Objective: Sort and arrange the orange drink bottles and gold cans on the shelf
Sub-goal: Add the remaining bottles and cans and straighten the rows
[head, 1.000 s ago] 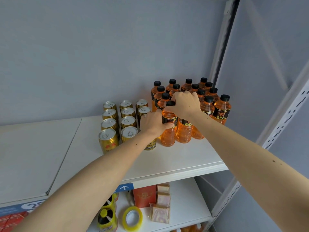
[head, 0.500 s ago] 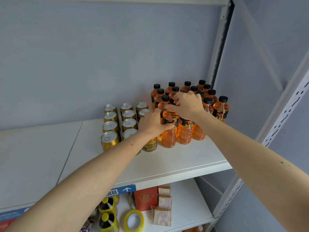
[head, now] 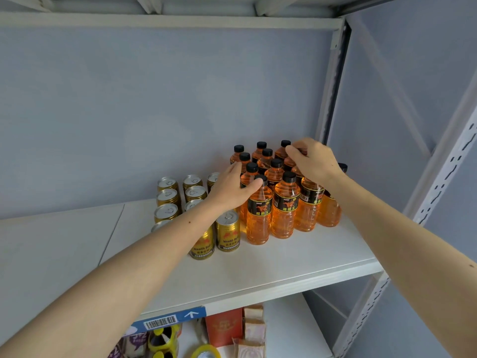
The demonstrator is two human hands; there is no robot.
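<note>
Orange drink bottles stand packed in rows at the right end of the white shelf, black caps, black labels with an orange horse and Chinese characters I can't read cleanly. About 13 countable; more are hidden behind the right hand, so no exact total. Front row: 4 bottles.

Gold cans sit just left of the bottles, touching that block, in 3 columns. 9 tops or bodies visible, some covered by the left forearm. The two front cans read "Wealth Bull" with small Chinese text under it.

Left hand: fingers loosely curled, thumb tip on the cap of the front-left bottle, palm over the can/bottle border. No closed grasp visible.

Right hand: fingers bent down over the caps in the back right rows, touching tops; can't tell if it grips one.

Shelf edge carries a blue tag with a barcode and a white arrow. Lower shelf: a red box, yellow tape roll, small wrapped packs.
</note>
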